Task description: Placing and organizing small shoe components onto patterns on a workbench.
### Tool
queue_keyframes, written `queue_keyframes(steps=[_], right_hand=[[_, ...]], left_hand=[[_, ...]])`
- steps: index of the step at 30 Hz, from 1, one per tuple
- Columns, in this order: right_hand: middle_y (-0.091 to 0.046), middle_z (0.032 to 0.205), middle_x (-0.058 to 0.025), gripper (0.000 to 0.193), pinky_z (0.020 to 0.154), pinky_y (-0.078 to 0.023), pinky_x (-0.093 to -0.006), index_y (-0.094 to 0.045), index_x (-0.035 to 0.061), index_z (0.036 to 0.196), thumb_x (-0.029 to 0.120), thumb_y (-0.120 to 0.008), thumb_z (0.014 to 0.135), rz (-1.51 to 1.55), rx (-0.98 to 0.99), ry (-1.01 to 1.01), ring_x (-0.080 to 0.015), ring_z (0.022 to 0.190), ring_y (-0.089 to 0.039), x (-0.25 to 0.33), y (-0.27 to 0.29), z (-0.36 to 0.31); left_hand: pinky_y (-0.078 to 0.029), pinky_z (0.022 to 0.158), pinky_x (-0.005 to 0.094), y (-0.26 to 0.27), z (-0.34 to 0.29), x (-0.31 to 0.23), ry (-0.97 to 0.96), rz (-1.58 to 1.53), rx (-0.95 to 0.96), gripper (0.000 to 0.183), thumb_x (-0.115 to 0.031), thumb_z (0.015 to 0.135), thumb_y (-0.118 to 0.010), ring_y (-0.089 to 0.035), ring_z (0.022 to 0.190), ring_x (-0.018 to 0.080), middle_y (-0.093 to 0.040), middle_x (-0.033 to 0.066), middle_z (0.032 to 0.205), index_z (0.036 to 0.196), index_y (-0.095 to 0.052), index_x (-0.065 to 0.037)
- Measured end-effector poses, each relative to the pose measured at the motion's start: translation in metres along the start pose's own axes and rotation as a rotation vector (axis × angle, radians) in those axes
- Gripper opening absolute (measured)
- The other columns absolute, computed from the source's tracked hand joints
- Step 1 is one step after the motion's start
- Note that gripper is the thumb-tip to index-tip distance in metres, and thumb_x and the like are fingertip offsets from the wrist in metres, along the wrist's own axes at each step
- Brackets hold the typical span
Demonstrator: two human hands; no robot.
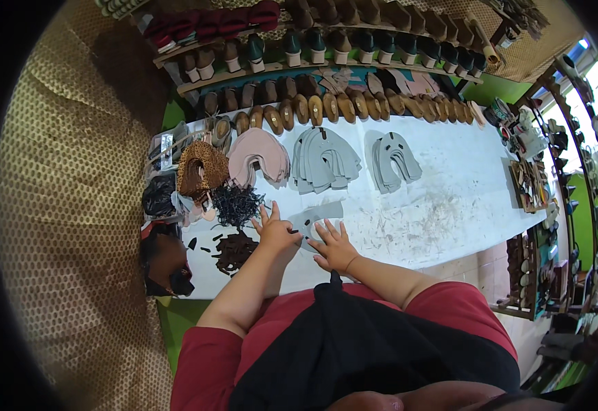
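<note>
A grey curved shoe-upper piece [326, 209] lies on the white table in front of me, partly hidden by my hands. My right hand [333, 248] rests on it with the fingers spread flat. At its left edge is my left hand [276, 233], thumb and forefinger closed in a pinch on a small dark strip [295, 231], the other fingers raised. Near my left wrist sits a heap of dark brown strips [234, 252]. Beyond it is a tangled pile of black strips [237, 204].
Stacks of U-shaped uppers stand across the table: leopard-print [203, 170], pink [258, 156] and two grey [323, 161], [393, 162]. Wooden shoe lasts [316, 109] line the back, below shelves of shoes [316, 58]. A tool box [528, 185] is at the right edge.
</note>
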State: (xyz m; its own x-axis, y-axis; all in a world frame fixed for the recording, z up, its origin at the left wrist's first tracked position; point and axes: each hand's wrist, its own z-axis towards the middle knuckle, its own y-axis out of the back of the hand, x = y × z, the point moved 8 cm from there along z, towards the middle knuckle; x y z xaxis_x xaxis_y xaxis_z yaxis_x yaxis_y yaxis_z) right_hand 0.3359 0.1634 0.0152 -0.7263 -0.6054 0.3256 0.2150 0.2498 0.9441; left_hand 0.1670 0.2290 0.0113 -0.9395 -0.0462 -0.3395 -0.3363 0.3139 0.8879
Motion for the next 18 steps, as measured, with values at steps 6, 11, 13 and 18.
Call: queue_keyframes(steps=[6,11,13,18], right_hand=[[-0.017,0.163,-0.0196,0.055,0.117,-0.008,-0.0666,-0.050,0.0232,0.145,0.044,-0.053,0.094,0.012,0.072,-0.044,-0.0421,0.151,-0.008,-0.003,0.001,0.004],[-0.015,0.163,-0.0219,0.056,0.116,-0.008,-0.0673,-0.050,0.0218,0.144,0.040,-0.055,0.091,0.027,0.059,-0.052,-0.0427,0.151,-0.008,-0.005,-0.005,0.006],[-0.016,0.163,-0.0226,0.057,0.116,-0.007,-0.0681,-0.052,0.0221,0.143,0.039,-0.057,0.089,0.025,0.041,-0.053,-0.0435,0.151,-0.009,-0.006,-0.008,0.006],[-0.016,0.162,-0.0237,0.054,0.115,-0.007,-0.0690,-0.057,0.0185,0.136,0.037,-0.060,0.086,0.032,0.007,-0.048,-0.0450,0.151,-0.010,-0.005,-0.008,0.006]], left_hand=[[0.003,0.107,0.0771,-0.010,0.005,0.004,0.045,-0.005,0.078,0.035,-0.047,0.064,-0.083,0.006,0.149,0.0505,-0.015,0.0203,0.164,0.087,-0.080,-0.020],[-0.001,0.106,0.0798,-0.011,0.001,-0.005,-0.067,-0.093,0.021,0.026,-0.038,0.065,-0.084,-0.002,0.150,0.0491,-0.018,0.0134,0.165,0.076,-0.078,-0.015],[-0.002,0.106,0.0795,-0.010,-0.006,-0.018,-0.131,-0.114,-0.006,0.024,-0.036,0.065,-0.083,-0.006,0.150,0.0468,-0.020,0.0112,0.165,0.075,-0.078,-0.015],[0.000,0.108,0.0765,-0.010,-0.020,-0.035,-0.251,-0.047,-0.039,0.017,-0.031,0.067,-0.082,-0.009,0.151,0.0426,-0.026,0.0076,0.164,0.078,-0.079,-0.019]])
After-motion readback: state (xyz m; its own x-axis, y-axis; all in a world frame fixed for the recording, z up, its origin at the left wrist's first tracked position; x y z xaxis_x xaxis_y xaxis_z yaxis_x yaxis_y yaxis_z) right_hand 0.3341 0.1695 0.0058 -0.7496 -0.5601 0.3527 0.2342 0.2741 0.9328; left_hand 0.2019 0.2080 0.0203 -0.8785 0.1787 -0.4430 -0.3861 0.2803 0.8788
